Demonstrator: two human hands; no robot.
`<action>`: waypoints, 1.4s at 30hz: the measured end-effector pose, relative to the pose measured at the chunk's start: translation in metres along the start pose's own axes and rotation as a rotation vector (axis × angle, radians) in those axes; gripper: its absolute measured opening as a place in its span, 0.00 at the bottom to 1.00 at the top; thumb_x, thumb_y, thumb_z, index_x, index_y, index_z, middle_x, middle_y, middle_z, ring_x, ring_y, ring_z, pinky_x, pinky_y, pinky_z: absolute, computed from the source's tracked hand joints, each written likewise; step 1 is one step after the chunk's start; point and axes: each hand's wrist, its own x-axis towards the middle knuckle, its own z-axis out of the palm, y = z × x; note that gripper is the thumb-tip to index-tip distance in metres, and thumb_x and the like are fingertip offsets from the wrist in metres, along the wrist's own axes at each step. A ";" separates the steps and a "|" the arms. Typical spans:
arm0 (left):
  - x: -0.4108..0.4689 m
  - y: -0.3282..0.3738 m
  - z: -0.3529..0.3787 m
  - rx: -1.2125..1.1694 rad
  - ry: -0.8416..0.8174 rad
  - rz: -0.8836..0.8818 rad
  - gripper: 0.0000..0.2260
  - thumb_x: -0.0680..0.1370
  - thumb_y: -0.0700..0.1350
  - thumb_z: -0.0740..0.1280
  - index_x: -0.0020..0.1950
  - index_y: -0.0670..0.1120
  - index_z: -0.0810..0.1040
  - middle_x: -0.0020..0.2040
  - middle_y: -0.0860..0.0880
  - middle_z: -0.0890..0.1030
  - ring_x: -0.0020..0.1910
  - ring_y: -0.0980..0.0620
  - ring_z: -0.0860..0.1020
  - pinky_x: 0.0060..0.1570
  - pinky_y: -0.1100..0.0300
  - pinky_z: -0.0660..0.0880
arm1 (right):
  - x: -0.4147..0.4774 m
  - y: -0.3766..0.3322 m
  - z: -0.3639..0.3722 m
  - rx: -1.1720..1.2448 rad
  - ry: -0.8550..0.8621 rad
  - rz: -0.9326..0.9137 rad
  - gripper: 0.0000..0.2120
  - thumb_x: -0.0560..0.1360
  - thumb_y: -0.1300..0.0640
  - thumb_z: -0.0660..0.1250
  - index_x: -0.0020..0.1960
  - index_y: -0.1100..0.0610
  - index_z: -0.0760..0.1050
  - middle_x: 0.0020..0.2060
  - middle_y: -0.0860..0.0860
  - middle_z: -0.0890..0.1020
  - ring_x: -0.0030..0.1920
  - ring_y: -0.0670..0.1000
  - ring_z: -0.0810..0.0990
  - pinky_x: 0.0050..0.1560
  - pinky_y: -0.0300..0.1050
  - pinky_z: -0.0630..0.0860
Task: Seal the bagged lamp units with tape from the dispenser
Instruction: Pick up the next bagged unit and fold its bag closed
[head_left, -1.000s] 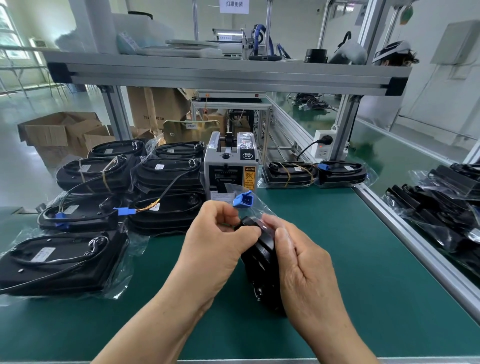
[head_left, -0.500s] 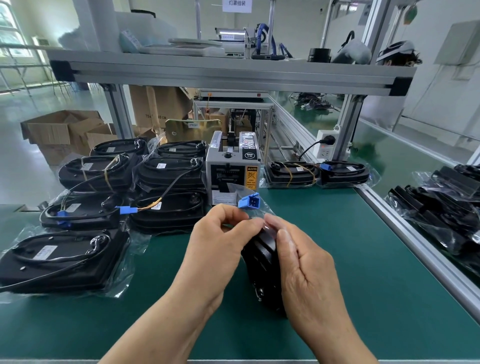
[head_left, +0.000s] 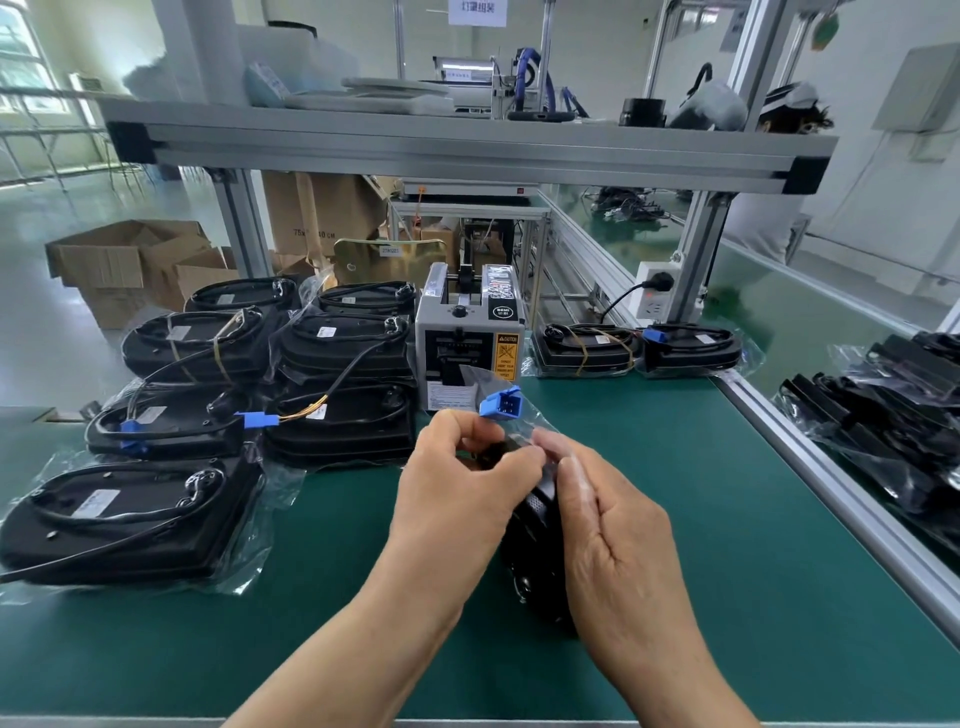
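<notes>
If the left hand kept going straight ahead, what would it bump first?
Probably the blue plug just beyond the left hand, then the tape dispenser behind it, though depth is hard to judge.

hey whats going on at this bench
A person is holding a bagged lamp unit on edge on the green mat, just in front of the tape dispenser. The left hand and right hand both pinch the clear bag at its top, where a blue connector sticks up. Whether any tape is on it yet cannot be told. More bagged units lie stacked to the left.
</notes>
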 end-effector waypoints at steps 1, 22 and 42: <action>-0.002 0.000 0.000 0.032 0.003 0.011 0.16 0.62 0.54 0.73 0.47 0.52 0.77 0.46 0.50 0.82 0.40 0.52 0.81 0.38 0.66 0.74 | 0.000 -0.001 0.000 0.011 -0.002 -0.005 0.14 0.81 0.51 0.55 0.46 0.38 0.77 0.44 0.31 0.82 0.46 0.34 0.81 0.43 0.22 0.71; 0.011 -0.016 -0.023 0.189 -0.127 0.516 0.14 0.65 0.50 0.75 0.46 0.57 0.73 0.45 0.54 0.74 0.44 0.51 0.74 0.48 0.57 0.73 | 0.004 0.040 -0.007 0.828 -0.088 0.215 0.37 0.73 0.30 0.65 0.66 0.60 0.76 0.68 0.58 0.76 0.72 0.57 0.71 0.66 0.50 0.72; -0.028 -0.089 -0.017 0.358 -0.140 0.474 0.22 0.60 0.45 0.72 0.48 0.61 0.70 0.44 0.54 0.74 0.42 0.55 0.74 0.43 0.66 0.72 | -0.055 0.048 -0.011 0.010 -0.229 0.303 0.58 0.55 0.52 0.79 0.74 0.27 0.50 0.72 0.36 0.69 0.63 0.37 0.76 0.50 0.26 0.75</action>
